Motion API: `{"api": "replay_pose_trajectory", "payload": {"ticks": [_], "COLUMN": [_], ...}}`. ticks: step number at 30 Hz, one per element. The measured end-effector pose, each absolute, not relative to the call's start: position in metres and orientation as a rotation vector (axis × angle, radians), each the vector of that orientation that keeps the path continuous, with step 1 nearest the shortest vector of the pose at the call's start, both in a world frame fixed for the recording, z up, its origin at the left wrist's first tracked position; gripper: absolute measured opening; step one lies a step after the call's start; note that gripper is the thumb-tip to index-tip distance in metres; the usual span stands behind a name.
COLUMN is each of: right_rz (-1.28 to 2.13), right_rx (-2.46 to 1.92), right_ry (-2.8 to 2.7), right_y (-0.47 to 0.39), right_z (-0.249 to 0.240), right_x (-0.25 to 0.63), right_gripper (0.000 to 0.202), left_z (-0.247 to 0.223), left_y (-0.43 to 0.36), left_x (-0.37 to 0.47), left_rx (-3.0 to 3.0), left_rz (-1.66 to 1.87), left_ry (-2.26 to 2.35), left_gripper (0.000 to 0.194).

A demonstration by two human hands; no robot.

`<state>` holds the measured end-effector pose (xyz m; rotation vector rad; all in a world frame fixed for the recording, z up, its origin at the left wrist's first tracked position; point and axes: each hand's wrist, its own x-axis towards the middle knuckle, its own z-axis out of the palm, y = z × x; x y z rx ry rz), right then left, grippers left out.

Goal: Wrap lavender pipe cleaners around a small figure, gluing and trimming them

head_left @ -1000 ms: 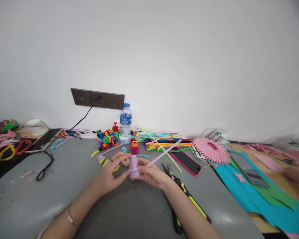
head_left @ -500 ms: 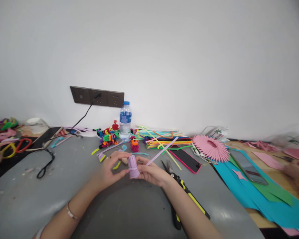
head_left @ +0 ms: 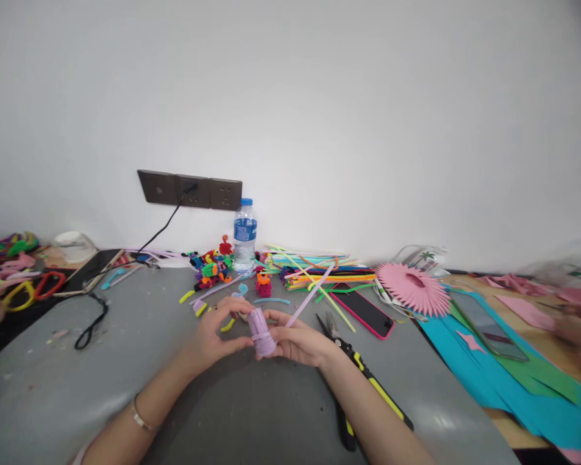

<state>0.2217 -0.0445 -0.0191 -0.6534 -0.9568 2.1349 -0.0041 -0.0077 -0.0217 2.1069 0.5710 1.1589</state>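
Note:
Between my hands, above the grey table, is a small bundle of lilac pipe cleaners (head_left: 260, 330), wrapped round its middle by another strand. My left hand (head_left: 221, 334) pinches the bundle from the left with thumb and forefinger. From the right, my right hand (head_left: 295, 339) grips its lower part; some of its fingers are hidden behind the bundle. A lilac pipe cleaner end (head_left: 310, 295) sticks out up and to the right from my right hand. Beside my right forearm lie pliers (head_left: 363, 374) with black and yellow handles.
Behind my hands stand a water bottle (head_left: 244, 236), small fuzzy figures (head_left: 212, 266) and a heap of colored pipe cleaners (head_left: 329, 274). A pink-edged phone (head_left: 365, 311) and a pink pleated paper ring (head_left: 412, 289) lie right. Co-workers' hands show at both sides, one near scissors (head_left: 33, 290).
The bundle has tilted, its lower end swinging slightly right and down. The lilac end at my right hand stands a little steeper. Both hands keep their hold.

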Motion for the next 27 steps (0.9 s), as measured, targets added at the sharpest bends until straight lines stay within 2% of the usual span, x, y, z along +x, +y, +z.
{"api": "replay_pose_trajectory", "payload": {"ticks": [15,18,24,27], "right_rz": [2.129,2.115,2.012,1.994], "right_rx": [-0.634,-0.643,-0.653,-0.635], "right_ry": [-0.936,-0.936,-0.877,-0.873], "right_y": [-0.044,-0.045,-0.043,-0.042], "right_z": [-0.02,-0.019,-0.019,-0.019], "right_x": [0.221,0.221,0.221,0.22], "right_gripper": [0.039,0.042,0.041,0.041], "left_z": [-0.015,-0.016,-0.025,-0.025], "left_y": [-0.011,-0.013,-0.017,-0.018], "left_x": [-0.001,-0.002,-0.002,0.0], "left_rx": [2.13,2.128,2.158,2.181], "left_rz": [1.238,1.227,1.189,1.215], "left_ry": [0.518,0.53,0.613,0.569], "left_gripper": [0.038,0.043,0.067,0.051]}}
